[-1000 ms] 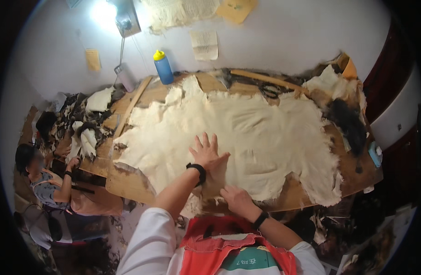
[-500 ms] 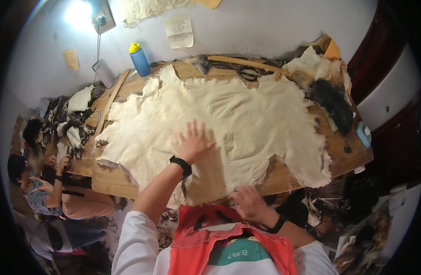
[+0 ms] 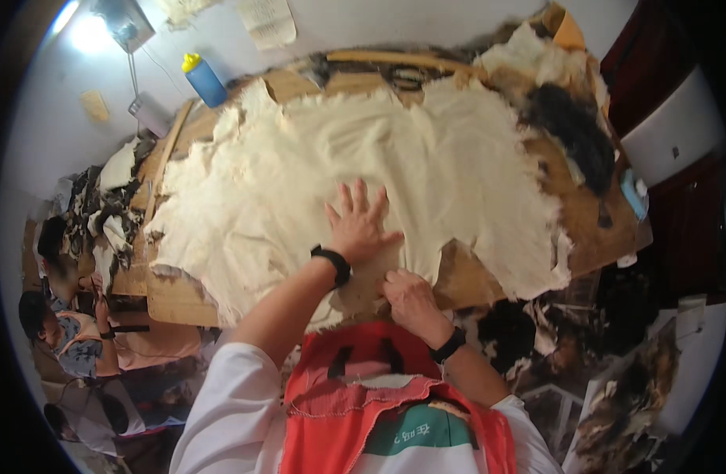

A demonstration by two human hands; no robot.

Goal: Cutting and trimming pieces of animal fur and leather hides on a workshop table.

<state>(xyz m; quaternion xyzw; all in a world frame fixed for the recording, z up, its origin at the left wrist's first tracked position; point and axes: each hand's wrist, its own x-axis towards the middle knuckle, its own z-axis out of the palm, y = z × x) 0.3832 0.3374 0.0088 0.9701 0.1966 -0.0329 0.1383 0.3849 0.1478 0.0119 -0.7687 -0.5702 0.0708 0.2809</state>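
Observation:
A large cream hide (image 3: 473, 166) with ragged edges lies spread over a wooden table (image 3: 600, 237). My left hand (image 3: 361, 221), with a black band on the wrist, rests palm down and fingers spread on the middle of the hide. My right hand (image 3: 406, 296) has its fingers curled at the hide's near edge, just below and right of my left hand, pinching that edge. A red apron (image 3: 347, 347) covers my front below the table edge.
Along the back lie wooden strips (image 3: 394, 57), scissors (image 3: 406, 79), a blue bottle (image 3: 205, 83) and a grey cylinder (image 3: 150, 114). Dark fur (image 3: 572, 134) lies at right, fur scraps (image 3: 102, 221) at left. A co-worker (image 3: 67, 340) works at lower left. More pelts (image 3: 624, 395) lie below right.
My left hand has stayed spread on the hide. My right hand came away from the hide's edge half a second ago and is now back on it. The whole view has shifted.

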